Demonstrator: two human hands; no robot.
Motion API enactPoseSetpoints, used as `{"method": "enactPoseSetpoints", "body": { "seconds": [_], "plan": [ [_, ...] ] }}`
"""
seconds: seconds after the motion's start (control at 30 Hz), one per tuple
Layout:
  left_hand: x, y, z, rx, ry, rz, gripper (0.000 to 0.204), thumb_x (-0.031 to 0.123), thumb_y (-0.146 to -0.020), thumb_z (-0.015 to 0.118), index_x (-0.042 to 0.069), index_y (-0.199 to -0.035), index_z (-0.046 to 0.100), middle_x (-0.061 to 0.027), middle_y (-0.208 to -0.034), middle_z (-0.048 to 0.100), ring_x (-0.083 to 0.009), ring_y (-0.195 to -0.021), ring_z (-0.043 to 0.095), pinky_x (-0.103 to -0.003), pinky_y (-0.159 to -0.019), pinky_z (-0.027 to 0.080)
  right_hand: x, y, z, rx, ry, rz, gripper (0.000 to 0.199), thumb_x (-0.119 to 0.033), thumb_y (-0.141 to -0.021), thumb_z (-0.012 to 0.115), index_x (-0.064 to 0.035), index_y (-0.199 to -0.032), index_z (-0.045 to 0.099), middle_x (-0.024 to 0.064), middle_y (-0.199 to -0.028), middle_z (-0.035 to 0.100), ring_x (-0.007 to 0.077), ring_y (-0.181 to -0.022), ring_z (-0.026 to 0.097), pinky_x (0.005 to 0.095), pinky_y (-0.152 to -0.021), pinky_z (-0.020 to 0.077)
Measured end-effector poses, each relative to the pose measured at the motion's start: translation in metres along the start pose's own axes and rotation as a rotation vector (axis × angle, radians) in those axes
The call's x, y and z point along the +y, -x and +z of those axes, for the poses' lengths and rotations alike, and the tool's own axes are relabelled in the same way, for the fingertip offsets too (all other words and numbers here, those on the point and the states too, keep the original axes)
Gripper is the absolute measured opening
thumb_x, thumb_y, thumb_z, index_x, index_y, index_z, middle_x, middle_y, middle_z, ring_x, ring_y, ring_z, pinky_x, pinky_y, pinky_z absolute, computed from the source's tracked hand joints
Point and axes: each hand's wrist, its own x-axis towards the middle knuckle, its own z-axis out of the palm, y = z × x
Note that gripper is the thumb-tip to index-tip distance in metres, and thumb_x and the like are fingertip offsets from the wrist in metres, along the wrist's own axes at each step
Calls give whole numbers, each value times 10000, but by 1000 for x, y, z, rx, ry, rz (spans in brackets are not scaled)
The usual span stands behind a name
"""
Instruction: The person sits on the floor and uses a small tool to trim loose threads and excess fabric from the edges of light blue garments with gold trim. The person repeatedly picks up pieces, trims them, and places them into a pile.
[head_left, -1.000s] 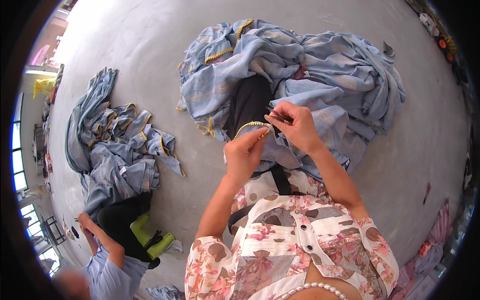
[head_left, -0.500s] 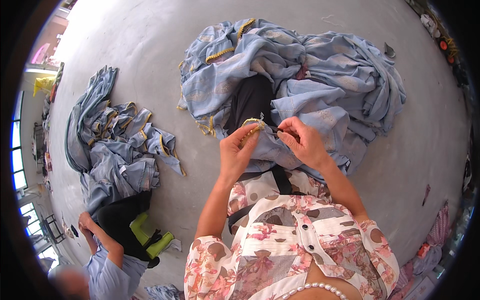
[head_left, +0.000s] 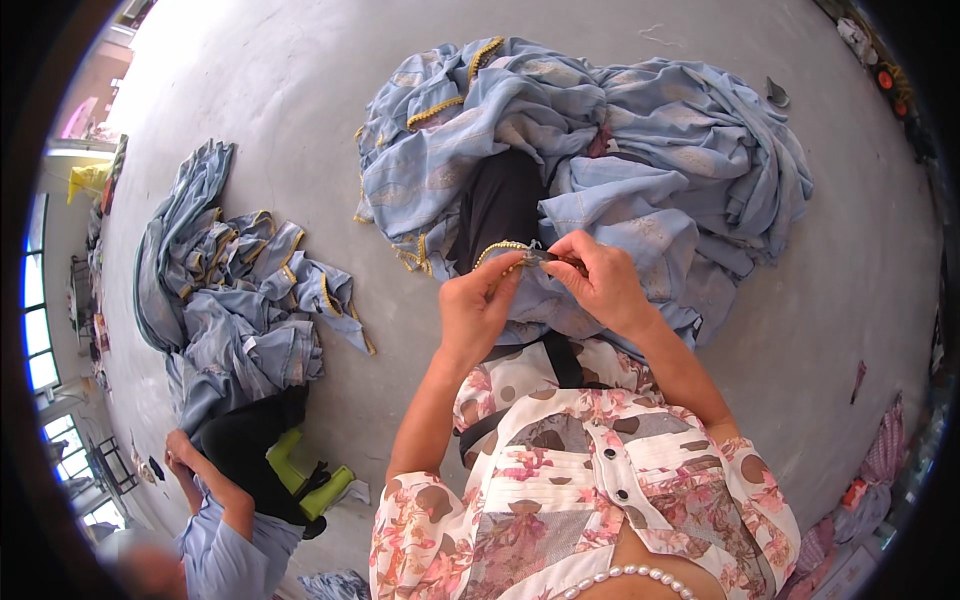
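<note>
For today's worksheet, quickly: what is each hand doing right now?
Left hand: fingers pinched shut on the gold-trimmed edge of the blue fabric.
Right hand: fingers closed on the same edge, beside the left.

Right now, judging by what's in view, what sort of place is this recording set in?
Probably a garment or textile workshop floor. Heaps of blue fabric with gold trim lie on a bare concrete floor, a second heap sits beside another person, and both hands, left hand and right hand, work a trimmed edge.
</note>
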Motion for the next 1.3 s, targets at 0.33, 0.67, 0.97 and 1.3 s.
{"method": "enactPoseSetpoints", "body": {
  "seconds": [0.33, 0.67, 0.97, 1.3],
  "plan": [
    [1, 5, -3, -66, 222, -194, 208, 87, -877, 606, 14, -1068, 646, 39, -793, 597, -14, -683, 483, -160, -597, 384, 14, -2, -1, 76, -551, 203, 269, -282, -860, 640, -39, -918, 540, 20, -622, 533, 99, -463, 473, 247, -434, 370],
    [1, -3, -7, -99, 1019, -490, 397, 251, -934, 515, 20, -1256, 508, -58, -1000, 633, -130, -885, 607, -250, -772, 492, -16, 5, 26, 69, -132, -5, 449, -238, -730, 782, -10, -1030, 537, -8, -772, 551, 43, -663, 506, 212, -567, 424],
    [-19, -14, -12, 113, 406, -116, 353, 29, -822, 582, 9, -1174, 563, -100, -1114, 615, -135, -978, 587, -243, -755, 487, 29, 1, 10, 2, -935, 466, 101, -100, -850, 594, -41, -932, 602, -64, -750, 571, -38, -597, 453, 116, -500, 338],
    [-43, 30, -60, 265, 200, -137, 301, -57, -787, 515, 14, -1058, 627, -59, -1052, 648, -99, -922, 588, -239, -792, 462, 52, -3, -4, 143, -899, 445, 112, -77, -839, 568, -68, -944, 604, -77, -703, 511, -24, -518, 373, 138, -416, 258]
  ]
}}
